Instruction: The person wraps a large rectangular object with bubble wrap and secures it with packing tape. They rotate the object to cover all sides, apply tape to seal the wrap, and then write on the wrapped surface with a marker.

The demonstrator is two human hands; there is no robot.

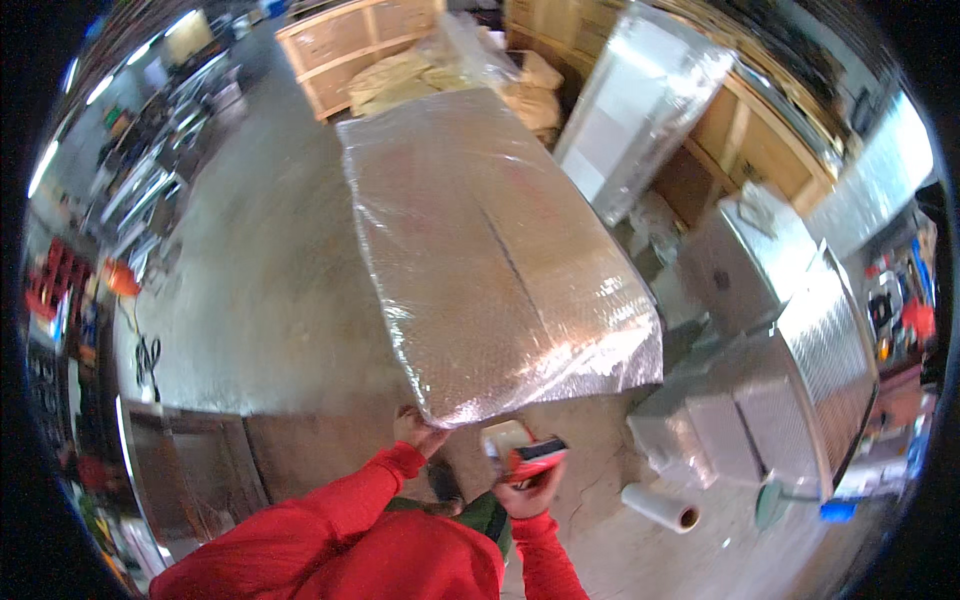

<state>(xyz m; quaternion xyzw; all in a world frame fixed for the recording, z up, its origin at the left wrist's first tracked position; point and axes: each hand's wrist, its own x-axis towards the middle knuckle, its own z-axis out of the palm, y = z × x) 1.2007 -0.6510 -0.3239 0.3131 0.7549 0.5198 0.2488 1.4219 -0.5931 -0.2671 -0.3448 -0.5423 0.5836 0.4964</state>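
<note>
A large flat box (470,220) wrapped in clear bubble wrap (610,345) stretches away in front of me. The wrap hangs loose past its near right corner. At the near left corner my left hand (420,432) is closed on the edge of the bubble wrap, its fingertips partly hidden and blurred. My right hand (535,490) grips a red and black tape dispenser (538,457), just short of the box's near edge. A pale roll of tape (505,440) sits on the dispenser, smeared by motion.
Wrapped metal boxes (715,420) stand to the right, with a cardboard-cored film roll (660,508) on the floor beside them. A wrapped white panel (640,110) leans by wooden crates (365,40) at the back. Left lie a cable (147,365) and a dark panel (190,465).
</note>
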